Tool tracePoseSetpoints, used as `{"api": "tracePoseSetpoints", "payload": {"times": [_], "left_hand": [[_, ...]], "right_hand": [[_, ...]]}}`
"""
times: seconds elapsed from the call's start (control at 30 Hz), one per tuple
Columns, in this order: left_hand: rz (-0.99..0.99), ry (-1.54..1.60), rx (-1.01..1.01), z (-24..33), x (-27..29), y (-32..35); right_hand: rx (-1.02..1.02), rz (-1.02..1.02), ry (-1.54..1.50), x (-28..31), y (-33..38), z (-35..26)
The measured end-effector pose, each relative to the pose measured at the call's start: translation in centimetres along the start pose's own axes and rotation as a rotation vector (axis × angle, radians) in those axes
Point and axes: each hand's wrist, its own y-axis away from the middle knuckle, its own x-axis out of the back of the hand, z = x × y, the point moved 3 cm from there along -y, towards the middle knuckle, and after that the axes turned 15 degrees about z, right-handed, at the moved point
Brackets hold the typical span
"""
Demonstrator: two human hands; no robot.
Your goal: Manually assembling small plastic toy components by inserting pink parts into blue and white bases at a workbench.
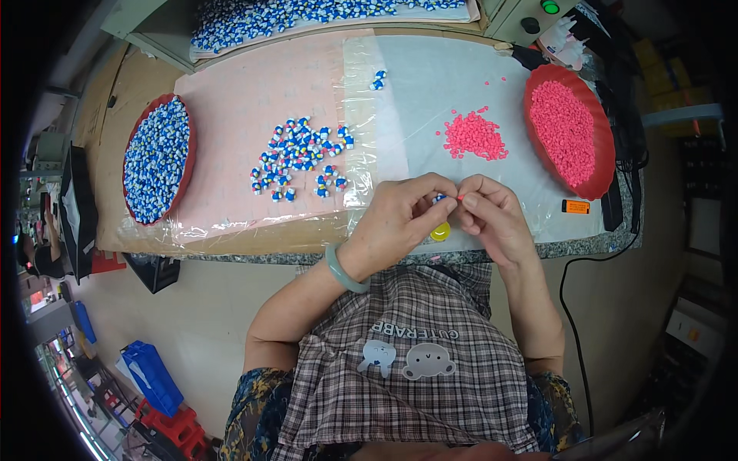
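Observation:
My left hand (403,213) pinches a small blue-and-white figure (439,198), mostly hidden by the fingers, near the table's front edge. Close against it, my right hand (496,217) grips a tiny pink piece (461,197) between thumb and fingertip; the two hands meet there. Just below the fingers is a round yellow object (440,231). Ahead of my right hand lies a loose heap of pink pieces (475,137). To the left, a scattered group of blue-and-white figures (296,150), some showing pink bits, rests on a pale pink sheet (223,146).
A red scalloped tray (191,157) of blue-and-white figures stands at the left, another red tray (607,173) of pink pieces at the right. An orange-and-black item (575,207) lies by the right tray. At the back is a shelf (146,34) with more figures; a cable (565,284) hangs at right.

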Motion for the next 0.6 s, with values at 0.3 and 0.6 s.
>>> {"api": "tracePoseSetpoints", "payload": {"times": [0.3,0.6], "left_hand": [[0.032,-0.111,-0.067,0.4,0.1,0.0],[0.008,-0.12,-0.099,0.7,0.4,0.1]], "right_hand": [[0.274,0.163,0.309,-1.1,1.3,-0.1],[0.31,0.182,0.498,-1.2,2.0,-0.9]]}}
